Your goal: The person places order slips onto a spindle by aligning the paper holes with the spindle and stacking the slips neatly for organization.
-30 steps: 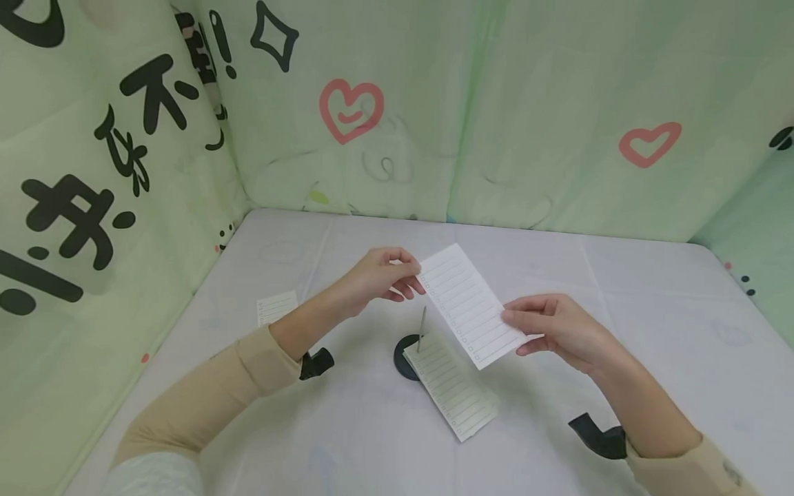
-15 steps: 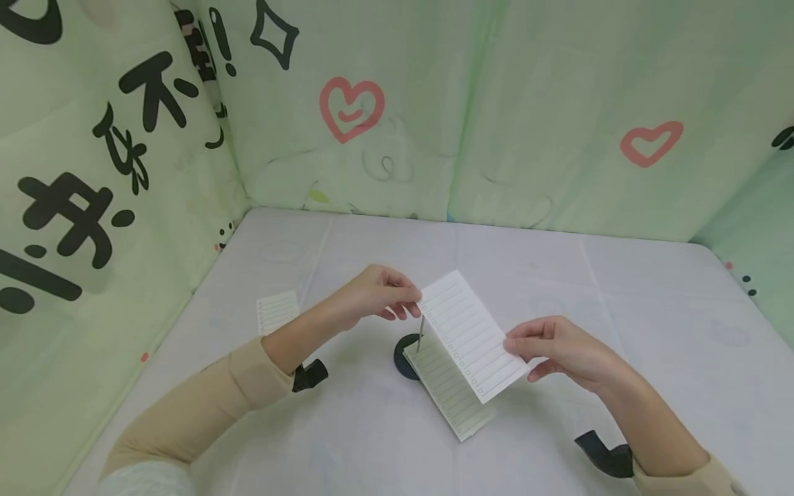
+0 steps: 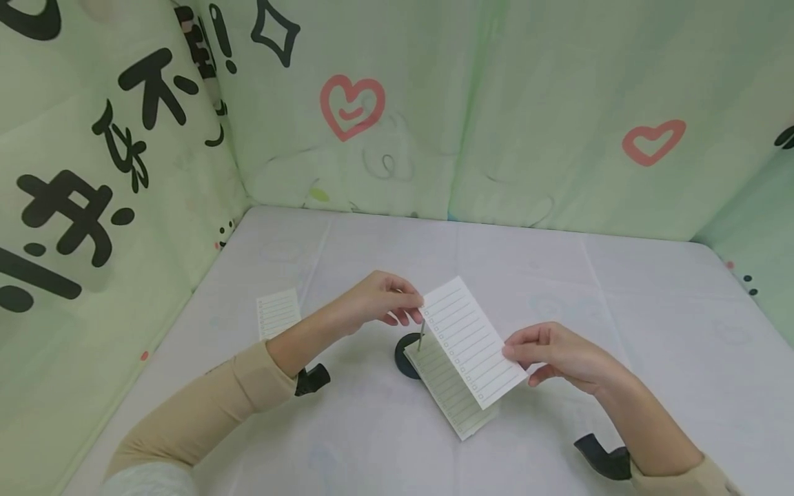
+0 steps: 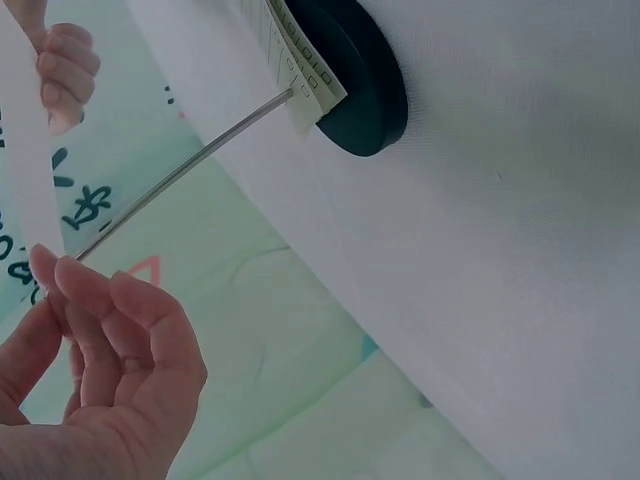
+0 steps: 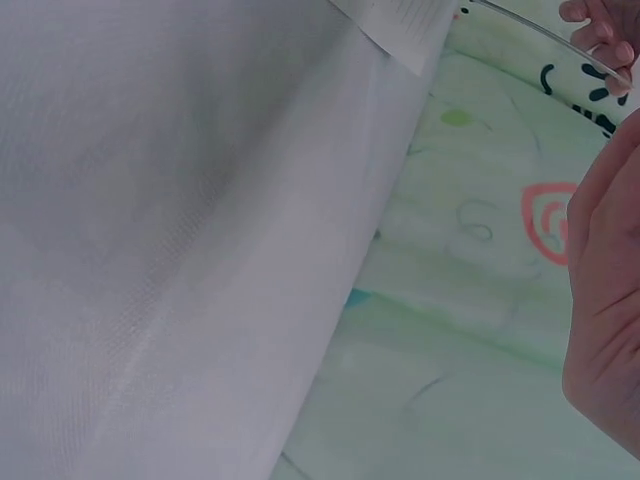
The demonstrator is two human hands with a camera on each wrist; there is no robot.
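A white lined checklist sheet [image 3: 474, 344] is held tilted in the air between both hands. My left hand [image 3: 386, 300] pinches its upper left corner, and my right hand [image 3: 558, 355] pinches its lower right edge. Below stands a paper spike with a round dark base [image 3: 404, 362]. Several similar sheets [image 3: 442, 386] are pierced on its thin metal rod [image 4: 190, 168], low down by the base. In the left wrist view the rod's upper end meets the left fingertips [image 4: 85, 285]; whether the tip has entered the sheet is hidden. The right wrist view shows the back of the right hand [image 5: 612, 290].
Another lined sheet [image 3: 276, 311] lies on the white-covered table [image 3: 527, 269], partly behind the left forearm. Black straps [image 3: 603, 457] hang at both wrists. Green printed curtains [image 3: 546, 83] enclose the table's back and sides.
Both hands have lowered the sheet toward the spike, so that it now overlaps the pierced sheets more in the head view. Over the last half second there was little movement.
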